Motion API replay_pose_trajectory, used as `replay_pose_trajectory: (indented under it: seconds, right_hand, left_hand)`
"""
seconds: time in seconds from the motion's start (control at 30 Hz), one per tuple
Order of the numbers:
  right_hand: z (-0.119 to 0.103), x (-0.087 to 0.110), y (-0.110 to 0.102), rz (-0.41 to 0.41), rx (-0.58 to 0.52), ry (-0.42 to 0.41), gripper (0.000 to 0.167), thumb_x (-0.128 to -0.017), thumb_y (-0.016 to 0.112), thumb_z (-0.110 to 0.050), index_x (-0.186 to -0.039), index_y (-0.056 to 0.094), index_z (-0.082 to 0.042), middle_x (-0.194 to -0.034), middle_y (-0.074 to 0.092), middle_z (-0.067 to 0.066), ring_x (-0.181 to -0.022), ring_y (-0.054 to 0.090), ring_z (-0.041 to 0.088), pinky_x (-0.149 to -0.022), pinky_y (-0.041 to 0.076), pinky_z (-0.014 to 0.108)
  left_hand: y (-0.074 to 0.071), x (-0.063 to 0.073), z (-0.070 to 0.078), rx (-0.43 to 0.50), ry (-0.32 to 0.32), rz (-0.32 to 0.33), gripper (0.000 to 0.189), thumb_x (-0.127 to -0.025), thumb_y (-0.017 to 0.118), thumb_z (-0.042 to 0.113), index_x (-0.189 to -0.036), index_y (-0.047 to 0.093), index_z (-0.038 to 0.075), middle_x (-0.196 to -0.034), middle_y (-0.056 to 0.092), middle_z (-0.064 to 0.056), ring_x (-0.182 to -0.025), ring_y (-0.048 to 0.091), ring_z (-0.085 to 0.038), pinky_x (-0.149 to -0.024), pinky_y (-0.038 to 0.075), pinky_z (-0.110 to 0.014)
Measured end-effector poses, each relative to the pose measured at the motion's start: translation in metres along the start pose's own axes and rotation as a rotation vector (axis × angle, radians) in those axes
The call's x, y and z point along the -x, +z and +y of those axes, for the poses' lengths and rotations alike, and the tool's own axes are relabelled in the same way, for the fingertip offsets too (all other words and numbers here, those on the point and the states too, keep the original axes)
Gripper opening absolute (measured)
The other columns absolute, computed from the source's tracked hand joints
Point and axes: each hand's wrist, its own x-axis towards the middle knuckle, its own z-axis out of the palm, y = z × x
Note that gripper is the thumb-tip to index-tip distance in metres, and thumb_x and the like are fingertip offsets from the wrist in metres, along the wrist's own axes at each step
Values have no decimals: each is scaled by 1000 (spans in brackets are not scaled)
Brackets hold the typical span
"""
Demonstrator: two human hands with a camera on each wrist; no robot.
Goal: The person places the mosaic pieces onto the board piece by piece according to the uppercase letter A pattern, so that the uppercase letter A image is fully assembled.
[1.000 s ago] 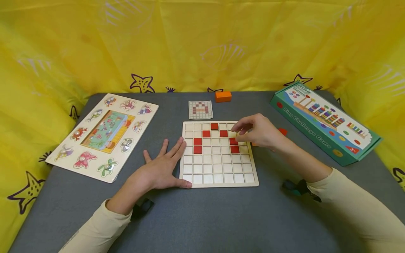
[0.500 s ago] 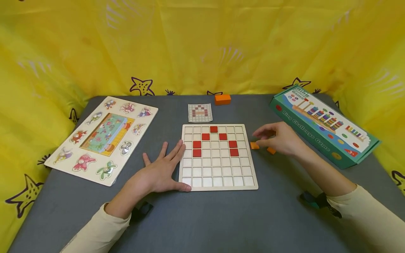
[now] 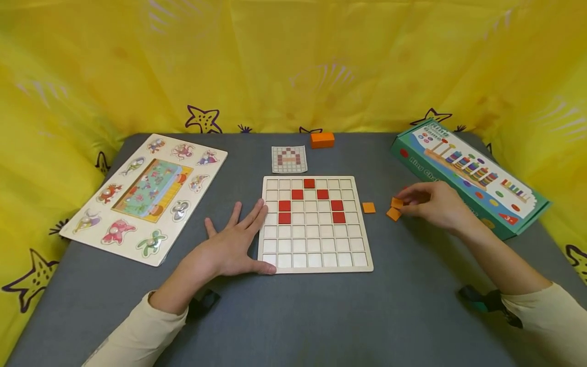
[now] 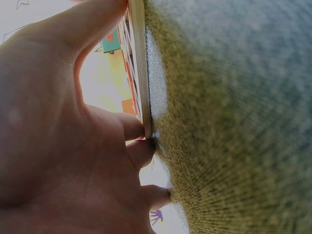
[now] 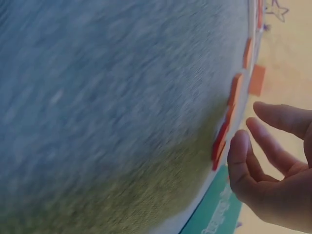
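A white wooden grid board (image 3: 314,270) lies mid-table, with several red square tiles (image 3: 309,183) set in an arch shape. My left hand (image 3: 231,250) is spread at its left side, thumb on the lower left corner and fingertips at the left edge. To the right of the board, my right hand (image 3: 435,204) reaches over a small group of tiles, its curved thumb and fingers holding nothing. Under its fingertips are orange tiles (image 3: 393,213), one overlapping another; a red tile (image 5: 220,144) shows in the right wrist view. A single orange tile (image 3: 369,207) lies beside the board.
Behind the board lie a pattern card (image 3: 289,159) and an orange block (image 3: 322,140). An animal peg puzzle (image 3: 171,244) is at the left. A green game box (image 3: 470,178) stands at the right, close to my right hand. Yellow cloth (image 3: 293,66) surrounds the table.
My right hand has moved from above the board's right side, past the single orange tile, rightward to the tile group. My left hand stays at the board's edge.
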Motion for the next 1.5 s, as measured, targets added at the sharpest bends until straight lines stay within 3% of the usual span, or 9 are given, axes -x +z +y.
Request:
replay_pose_trajectory:
  seconds: [0.2, 0.6, 1.5]
  right_hand:
    - [13, -1, -4, 18, 24, 9, 33, -91, 83, -19, -118, 76, -2, -105, 77, 14, -80, 65, 5, -68, 53, 21]
    - [25, -3, -10, -5, 89, 58, 40, -86, 85, -18, -121, 73, -1, -113, 71, 22, -94, 67, 25, -70, 51, 25]
    - [28, -1, -8, 10, 102, 25, 31, -88, 81, -14, -117, 77, -3, -106, 76, 16, -86, 67, 19, -68, 51, 25]
  left_hand:
    - [-1, -1, 1, -10, -1, -6, 134, -74, 76, 79, -169, -2, 25, -177, -9, 6, -161, -8, -44, -99, -4, -94]
    - [-2, -2, 1, 0, 4, 0, 134, -74, 77, 78, -169, -1, 24, -177, -8, 5, -161, -8, -45, -99, -4, -94]
    - [0, -1, -1, 4, 3, 2, 135, -73, 76, 80, -169, -1, 25, -177, -8, 5, -161, -8, -45, -98, -6, -94]
